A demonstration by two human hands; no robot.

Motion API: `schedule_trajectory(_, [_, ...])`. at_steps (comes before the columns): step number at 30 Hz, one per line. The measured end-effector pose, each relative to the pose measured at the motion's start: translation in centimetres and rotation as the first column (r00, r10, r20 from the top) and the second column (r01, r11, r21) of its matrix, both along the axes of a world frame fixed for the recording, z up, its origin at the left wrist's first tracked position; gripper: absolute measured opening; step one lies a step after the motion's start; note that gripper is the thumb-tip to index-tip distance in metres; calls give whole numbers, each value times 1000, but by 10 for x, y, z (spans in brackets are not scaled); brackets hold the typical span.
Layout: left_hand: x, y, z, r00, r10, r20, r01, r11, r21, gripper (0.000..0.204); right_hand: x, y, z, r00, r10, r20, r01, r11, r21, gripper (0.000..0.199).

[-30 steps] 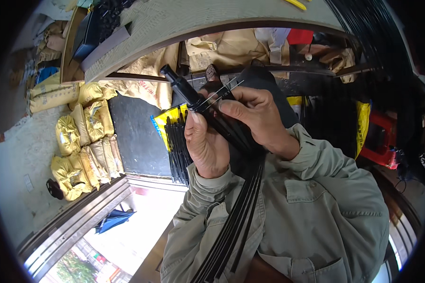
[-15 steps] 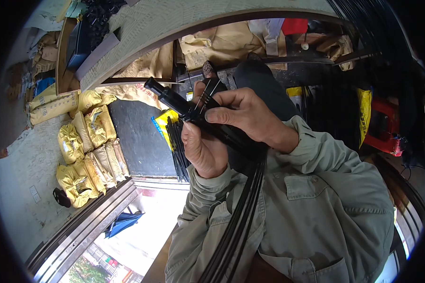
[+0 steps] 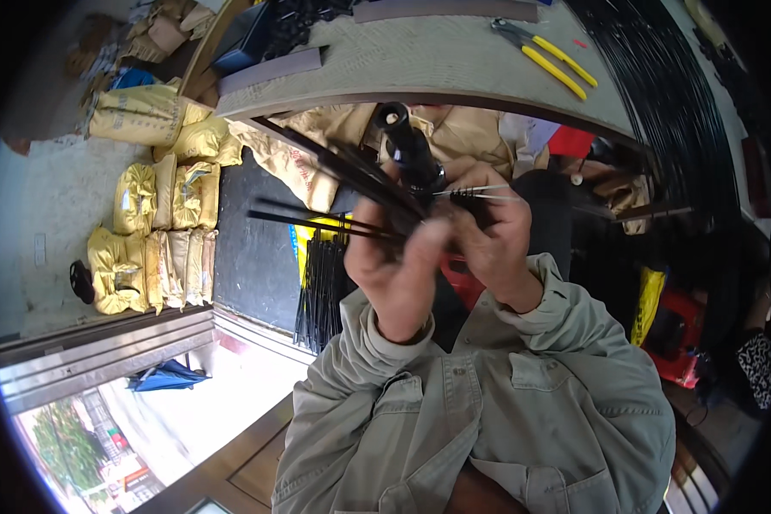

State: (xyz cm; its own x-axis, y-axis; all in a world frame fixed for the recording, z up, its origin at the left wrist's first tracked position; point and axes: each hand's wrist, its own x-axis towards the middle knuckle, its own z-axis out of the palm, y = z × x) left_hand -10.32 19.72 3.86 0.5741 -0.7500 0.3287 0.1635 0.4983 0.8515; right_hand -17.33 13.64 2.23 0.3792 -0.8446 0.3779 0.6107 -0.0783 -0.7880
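Observation:
Both hands are in front of my chest on a black umbrella frame, with its tubular shaft (image 3: pixel 415 158) pointing away and its round hollow end up. My left hand (image 3: pixel 384 274) is closed round the long thin black ribs (image 3: pixel 321 221), which fan out to the left; its thumb is smeared by motion. Fingers curled, my right hand (image 3: pixel 495 240) grips the frame from the other side, close to the left thumb. Several thin silver wires (image 3: pixel 488 190) with small dark coils lie across its fingers. The fingers hide where ribs and shaft meet.
Yellow-handled pliers (image 3: pixel 561 64) lie on the worktable (image 3: pixel 437 56) ahead, beside a long bundle of black rods (image 3: pixel 664 94). More black rods (image 3: pixel 319 291) stand to my left. Yellow sacks (image 3: pixel 193 193) line the left wall. A red plastic stool (image 3: pixel 677 334) is at right.
The ribs have swung from trailing down over my shirt to pointing left and away. The shaft has turned more upright. My view has shifted, bringing the pliers into sight.

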Motion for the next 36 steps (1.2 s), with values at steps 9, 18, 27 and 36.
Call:
schedule_trajectory(9, [26,8,-24,962,273,26,-274,959,77,29,20,5,-31,985,23,-172,-24,1000,-5,14])
schedule_trajectory(18, [33,22,-35,914,406,14,-406,912,62,24,35,15,-36,930,-223,-292,103,921,-376,14])
schedule_trajectory(27, [28,20,-37,936,352,19,-353,934,62,27,33,16,-39,946,-194,-259,89,926,-368,15])
schedule_trajectory(36, [14,14,-35,915,403,-30,-398,911,107,35,24,4,-36,933,231,-276,-234,972,21,13])
